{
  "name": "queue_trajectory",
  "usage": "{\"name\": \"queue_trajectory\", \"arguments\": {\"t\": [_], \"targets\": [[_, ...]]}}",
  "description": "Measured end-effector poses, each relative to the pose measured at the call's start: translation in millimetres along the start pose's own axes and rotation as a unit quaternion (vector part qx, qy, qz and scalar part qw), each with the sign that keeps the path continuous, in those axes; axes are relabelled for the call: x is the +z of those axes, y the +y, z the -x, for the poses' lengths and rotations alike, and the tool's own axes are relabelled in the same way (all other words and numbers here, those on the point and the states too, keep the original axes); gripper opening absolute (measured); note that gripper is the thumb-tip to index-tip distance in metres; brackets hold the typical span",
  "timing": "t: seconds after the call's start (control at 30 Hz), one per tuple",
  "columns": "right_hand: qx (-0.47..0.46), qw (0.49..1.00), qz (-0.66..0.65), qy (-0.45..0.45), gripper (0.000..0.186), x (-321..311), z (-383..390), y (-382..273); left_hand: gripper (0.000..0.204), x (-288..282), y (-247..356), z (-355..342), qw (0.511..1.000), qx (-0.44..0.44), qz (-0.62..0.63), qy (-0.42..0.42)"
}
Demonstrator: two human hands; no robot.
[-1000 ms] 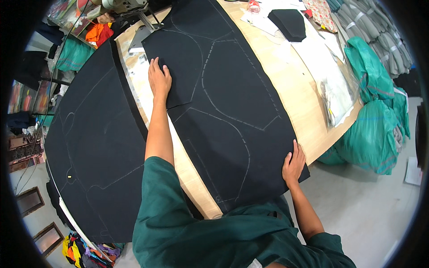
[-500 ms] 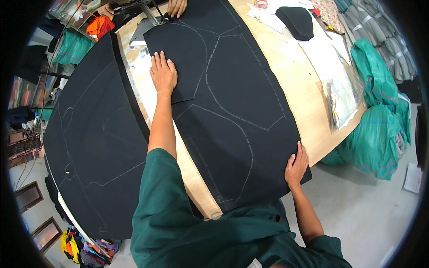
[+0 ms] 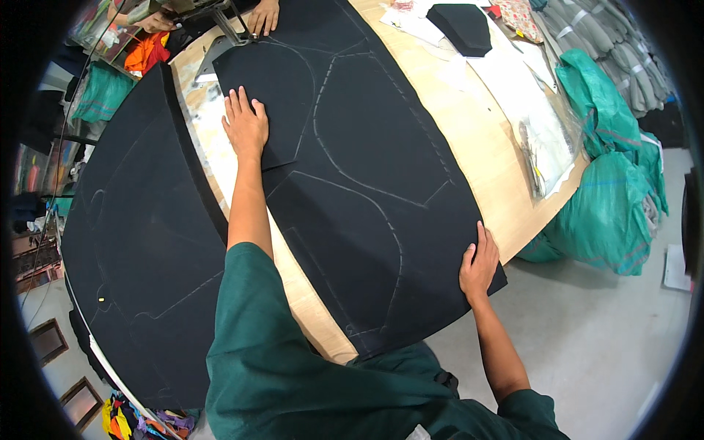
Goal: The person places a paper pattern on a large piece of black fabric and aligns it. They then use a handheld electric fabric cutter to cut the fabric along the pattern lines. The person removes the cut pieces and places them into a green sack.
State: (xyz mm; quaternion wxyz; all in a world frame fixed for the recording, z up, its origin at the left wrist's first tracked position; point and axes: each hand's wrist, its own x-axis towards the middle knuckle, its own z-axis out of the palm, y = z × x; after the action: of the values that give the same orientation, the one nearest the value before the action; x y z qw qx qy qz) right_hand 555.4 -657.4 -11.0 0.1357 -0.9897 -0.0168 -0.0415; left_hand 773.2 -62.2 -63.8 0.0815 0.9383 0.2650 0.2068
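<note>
A large black cloth [image 3: 352,242] with white chalk outlines lies across the wooden table in front of me. My left hand [image 3: 246,125] rests flat on its left edge, fingers spread, beside a cut running in from that edge. At the near right edge, my right hand [image 3: 479,268] lies on the cloth with its fingers stretched out and thumb apart. Beyond my left hand stands a cloth cutting machine [image 3: 233,31] with a metal base, at the cloth's far left edge. A co-worker's hand [image 3: 264,17] is on the cloth beside it.
Another chalk-marked black cloth [image 3: 147,242] spreads over the left side. On the table's [image 3: 455,117] right lie a black cut piece [image 3: 460,29], white papers and a clear plastic bag [image 3: 546,158]. Green sacks [image 3: 601,213] stand past the right edge, near grey rolled bundles [image 3: 609,44].
The whole scene sits slightly further left in the picture. Both my hands keep their places on the cloth, and the cutting machine shows no clear movement along it.
</note>
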Motion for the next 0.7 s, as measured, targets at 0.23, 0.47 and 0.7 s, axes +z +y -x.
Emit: {"name": "queue_trajectory", "arguments": {"t": [0.23,0.47,0.7], "targets": [[-0.004,1.0,-0.001,0.011,0.06,0.1,1.7,-2.6,0.065,6.3,3.6,-2.9,1.0,0.005,-0.014,0.026],[-0.008,1.0,-0.004,0.022,0.059,-2.6,-0.2,-6.5,0.065,-3.2,4.8,-2.1,1.0,-0.013,0.007,0.013],[-0.008,1.0,-0.005,0.029,0.058,-2.9,1.9,-6.5,0.065,-0.8,1.6,1.0,1.0,0.0,0.015,0.021]]}}
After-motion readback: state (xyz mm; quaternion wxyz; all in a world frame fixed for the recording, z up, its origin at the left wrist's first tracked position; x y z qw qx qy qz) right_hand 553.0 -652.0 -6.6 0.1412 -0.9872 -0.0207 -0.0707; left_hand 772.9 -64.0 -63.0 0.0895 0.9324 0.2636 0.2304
